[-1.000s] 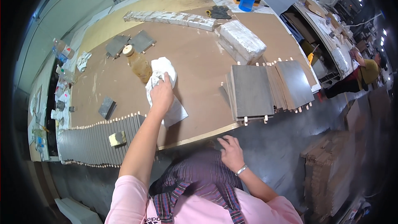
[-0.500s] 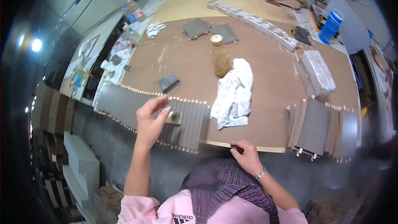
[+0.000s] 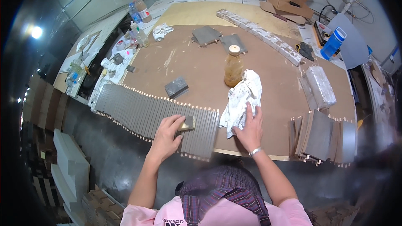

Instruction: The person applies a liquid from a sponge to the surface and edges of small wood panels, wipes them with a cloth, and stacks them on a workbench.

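Note:
A long row of narrow grey slats (image 3: 138, 109) with pale pegs along both ends lies at the table's near left edge. On the slats sits a small yellowish and grey block, like a sanding sponge (image 3: 188, 123). My left hand (image 3: 166, 137) is at the block's left end, fingertips against or just beside it, thumb apart and the hand not closed around it. My right hand (image 3: 250, 130) reaches over the near part of a crumpled white cloth (image 3: 246, 88), its fingers stretched out and spread. Beyond the cloth stands a bottle of brownish liquid (image 3: 233, 68) with a pale cap.
A dark grey block (image 3: 176, 87) lies beyond the slats. More grey pegged boards (image 3: 318, 136) are stacked at the right edge, near a wrapped white block (image 3: 320, 87). Farther back are two grey panels (image 3: 207, 36), a long paint-spattered bar (image 3: 259, 35) and a blue bottle (image 3: 333, 44).
My left hand has come down and right to the block's end. My right hand has moved up from the table's front edge onto the cloth. The view has shifted slightly.

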{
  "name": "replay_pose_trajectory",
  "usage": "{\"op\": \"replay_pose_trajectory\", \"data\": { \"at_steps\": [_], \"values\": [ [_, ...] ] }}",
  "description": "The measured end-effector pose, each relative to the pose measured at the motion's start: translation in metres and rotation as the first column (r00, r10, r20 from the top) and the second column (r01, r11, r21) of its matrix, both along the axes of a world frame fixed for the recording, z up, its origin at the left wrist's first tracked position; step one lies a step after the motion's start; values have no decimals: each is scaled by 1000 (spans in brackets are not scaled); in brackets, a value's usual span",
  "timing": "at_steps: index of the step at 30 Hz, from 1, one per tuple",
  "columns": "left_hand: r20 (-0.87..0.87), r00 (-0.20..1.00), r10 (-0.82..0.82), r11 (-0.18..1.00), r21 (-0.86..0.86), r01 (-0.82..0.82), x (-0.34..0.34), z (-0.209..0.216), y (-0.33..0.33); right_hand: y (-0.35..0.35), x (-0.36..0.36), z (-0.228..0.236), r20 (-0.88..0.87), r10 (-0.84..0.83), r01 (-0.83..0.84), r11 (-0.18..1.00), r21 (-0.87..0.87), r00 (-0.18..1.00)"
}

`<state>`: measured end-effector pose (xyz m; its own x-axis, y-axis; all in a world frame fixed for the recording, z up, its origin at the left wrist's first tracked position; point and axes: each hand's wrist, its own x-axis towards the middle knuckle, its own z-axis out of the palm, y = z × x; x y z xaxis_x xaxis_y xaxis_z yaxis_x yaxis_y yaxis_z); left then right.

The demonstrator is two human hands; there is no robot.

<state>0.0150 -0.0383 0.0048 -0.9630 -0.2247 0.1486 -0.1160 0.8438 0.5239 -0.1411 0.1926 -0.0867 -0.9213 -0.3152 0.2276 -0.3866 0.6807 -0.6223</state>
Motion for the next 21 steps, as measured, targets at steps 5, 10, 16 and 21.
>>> {"op": "replay_pose_trajectory", "data": {
  "at_steps": [5, 10, 16, 21],
  "values": [
    [-46, 999, 13, 999, 46, -11, -2, -12, -16, -15, -65, -38, 155, -44, 2, 965, 262, 987],
    [-138, 989, -56, 998, 16, 59, -4, -13, -23, -26, -129, -15, -263, -87, 142, 971, 195, 961],
    [-209, 978, -7, 1000, -1, 8, -9, -22, -18, -48, -118, 18, -368, -67, 87, 995, 38, 927],
    [-270, 962, 32, 999, 48, -20, -9, -38, -19, -36, -9, 6, 603, 265, 71, 877, -475, 752]
  ]
}}
